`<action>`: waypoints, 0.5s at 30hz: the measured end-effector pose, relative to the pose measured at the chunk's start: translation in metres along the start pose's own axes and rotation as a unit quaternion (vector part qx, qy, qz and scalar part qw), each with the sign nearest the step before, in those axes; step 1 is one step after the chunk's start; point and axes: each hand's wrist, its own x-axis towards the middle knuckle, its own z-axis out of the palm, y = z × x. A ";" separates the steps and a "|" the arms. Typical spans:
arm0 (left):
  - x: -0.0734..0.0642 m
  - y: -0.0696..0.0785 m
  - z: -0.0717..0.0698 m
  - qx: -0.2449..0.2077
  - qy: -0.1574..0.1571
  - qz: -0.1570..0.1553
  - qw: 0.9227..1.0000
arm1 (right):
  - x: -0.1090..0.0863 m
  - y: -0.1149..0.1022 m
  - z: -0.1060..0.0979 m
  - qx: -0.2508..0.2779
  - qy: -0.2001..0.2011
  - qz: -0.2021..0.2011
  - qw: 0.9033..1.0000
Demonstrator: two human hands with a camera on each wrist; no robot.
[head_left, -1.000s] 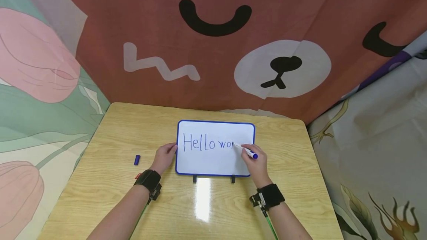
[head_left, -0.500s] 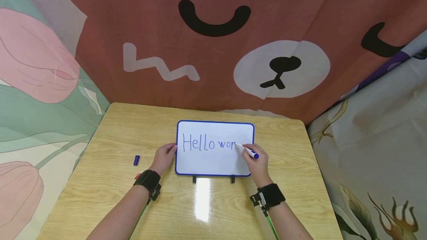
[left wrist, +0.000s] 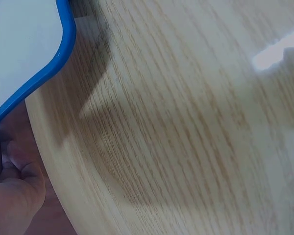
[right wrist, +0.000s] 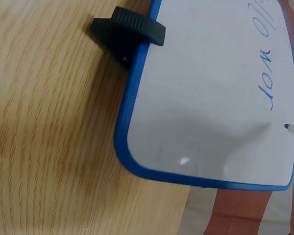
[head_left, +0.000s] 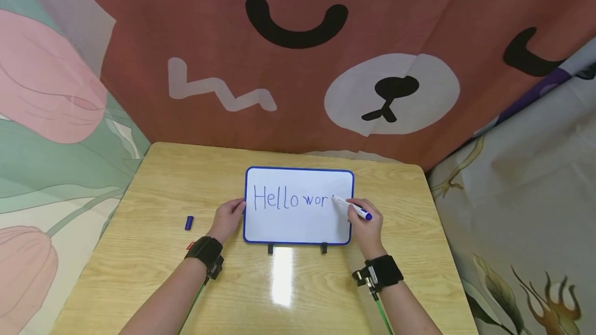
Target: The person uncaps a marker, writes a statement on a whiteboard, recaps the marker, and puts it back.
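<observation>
"Hello wor" on whiteboard (head_left: 298,221)

We note a light wooden table (head_left: 139,252) with rounded corners and visible grain; a bright glare of overhead light sits on its near surface. Behind it we record a reddish-brown cloth backdrop (head_left: 223,30) printed with a cartoon bear face. To the left hangs a green cloth with pink tulips (head_left: 42,97); to the right, a grey cloth with a plant print (head_left: 526,211).
</observation>
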 end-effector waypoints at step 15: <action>-0.001 0.001 0.000 0.003 0.005 0.006 1.000 | 0.002 -0.034 0.001 -0.038 -0.028 -0.002 0.999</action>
